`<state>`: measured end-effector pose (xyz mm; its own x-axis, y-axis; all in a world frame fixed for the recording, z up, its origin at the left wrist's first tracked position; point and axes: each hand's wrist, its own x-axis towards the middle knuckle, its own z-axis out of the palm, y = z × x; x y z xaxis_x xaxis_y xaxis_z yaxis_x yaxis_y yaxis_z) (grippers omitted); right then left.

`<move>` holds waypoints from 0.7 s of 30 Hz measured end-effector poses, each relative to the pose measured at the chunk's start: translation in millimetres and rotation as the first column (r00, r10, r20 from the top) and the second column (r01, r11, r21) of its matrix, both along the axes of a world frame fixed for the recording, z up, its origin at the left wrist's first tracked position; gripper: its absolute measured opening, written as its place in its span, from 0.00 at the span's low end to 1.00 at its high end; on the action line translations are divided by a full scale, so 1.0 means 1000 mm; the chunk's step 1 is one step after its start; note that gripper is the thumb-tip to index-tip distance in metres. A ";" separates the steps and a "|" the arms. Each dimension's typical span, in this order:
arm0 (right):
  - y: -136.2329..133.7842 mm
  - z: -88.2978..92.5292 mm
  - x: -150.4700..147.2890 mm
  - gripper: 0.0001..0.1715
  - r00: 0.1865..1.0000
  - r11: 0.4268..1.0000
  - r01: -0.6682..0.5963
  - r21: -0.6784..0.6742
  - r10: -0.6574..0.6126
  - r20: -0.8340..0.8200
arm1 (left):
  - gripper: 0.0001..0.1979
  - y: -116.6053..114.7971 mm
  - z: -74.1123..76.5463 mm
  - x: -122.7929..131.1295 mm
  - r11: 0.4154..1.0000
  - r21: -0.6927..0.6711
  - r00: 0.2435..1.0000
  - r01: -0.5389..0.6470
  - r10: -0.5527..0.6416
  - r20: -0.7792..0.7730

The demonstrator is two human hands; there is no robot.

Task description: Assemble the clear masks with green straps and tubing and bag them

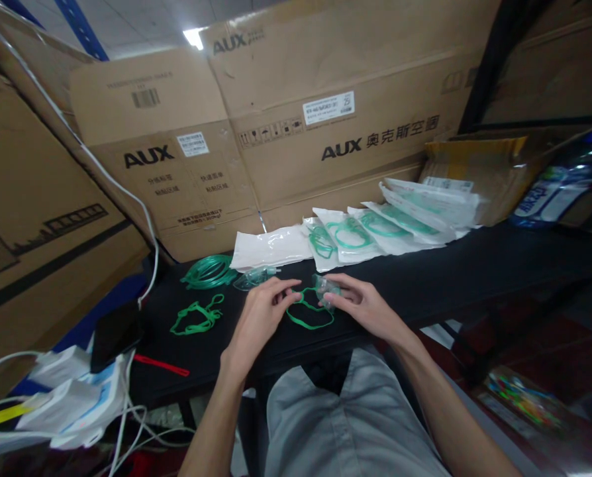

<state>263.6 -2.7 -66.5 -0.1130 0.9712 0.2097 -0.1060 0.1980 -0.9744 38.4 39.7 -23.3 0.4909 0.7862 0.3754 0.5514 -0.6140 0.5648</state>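
My left hand (pixel 271 299) pinches one part of a green elastic strap (pixel 310 324), whose loop hangs down towards the black table (pixel 400 285). In my right hand (pixel 353 298) is a small clear plastic piece (pixel 326 289), perhaps a mask part; the strap runs up to it. Just beyond my left hand lies a clear oxygen mask (pixel 256 277), partly hidden by the fingers. Coiled green tubing (pixel 209 271) rests to the left of that mask. Nearer to me is a loose bundle of green straps (pixel 197 318).
White-backed packets (pixel 350 238) with green tubing line the back, beside a white packet (pixel 271 246). Behind stand large cardboard boxes (pixel 326 132). A blue bottle (pixel 564 179) is at right. A red strip (pixel 161 365), white plugs (pixel 62 397) and cables crowd the left.
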 end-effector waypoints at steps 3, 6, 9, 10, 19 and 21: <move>-0.001 -0.002 0.000 0.26 0.999 0.999 -0.048 0.009 0.048 0.000 | 0.13 -0.004 -0.003 0.010 1.000 0.003 0.999 0.030 -0.030 0.026; -0.003 -0.001 -0.002 0.25 0.998 0.998 -0.069 0.012 0.069 0.004 | 0.08 -0.006 -0.005 0.014 0.999 0.029 0.999 0.046 -0.046 0.004; -0.003 -0.001 -0.004 0.25 0.998 0.998 -0.057 0.016 0.057 0.002 | 0.06 -0.007 -0.005 0.013 0.999 0.034 0.999 0.041 -0.040 -0.026; -0.002 -0.002 -0.004 0.26 0.999 0.999 -0.041 0.020 0.041 -0.006 | 0.06 -0.007 -0.004 0.012 0.999 0.037 0.999 0.035 -0.034 -0.031; 0.014 -0.016 0.007 0.31 0.794 0.794 0.604 0.066 -0.593 -0.132 | 0.06 -0.014 0.028 -0.017 0.972 0.169 0.968 -0.161 0.121 0.221; 0.013 -0.015 0.005 0.31 0.834 0.829 0.552 0.089 -0.546 -0.080 | 0.08 -0.019 0.041 -0.033 0.936 0.221 0.929 -0.275 0.198 0.313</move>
<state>268.3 10.4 -81.9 0.4451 0.8424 0.3037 0.0040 0.3373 -0.9414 5.9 21.1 17.6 0.1464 0.7238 0.6743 0.5399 -0.6296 0.5587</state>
